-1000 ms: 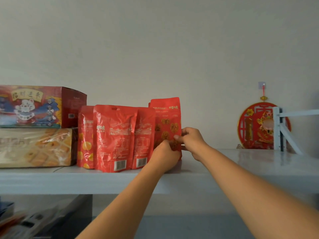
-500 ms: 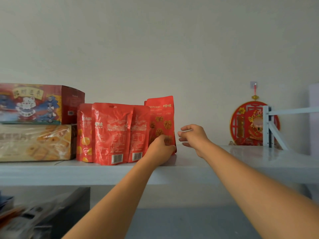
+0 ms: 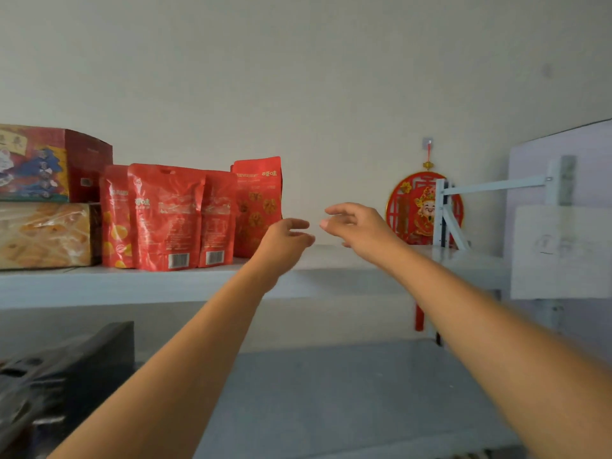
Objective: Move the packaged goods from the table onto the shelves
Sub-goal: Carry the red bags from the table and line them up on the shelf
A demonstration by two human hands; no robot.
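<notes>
Left hand (image 3: 286, 238), right hand (image 3: 359, 226) released glossy red walnut-print pouch (image 3: 258, 200): fingers slack, empty. Pouch upright on white metal shelf (image 3: 331, 279); placement judged done.

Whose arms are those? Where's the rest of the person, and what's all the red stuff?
The camera sits on the person's head, looking forward, so you see only their two arms reaching out. No machine here, just bare hands. The left hand and right hand are both open and hold nothing; they hover at a white shelf. On the shelf stand four red snack pouches in a row, upright. Left of them a red box lies on top of a clear-wrapped pack of pastries. The round red decoration hangs on the wall behind.
</notes>
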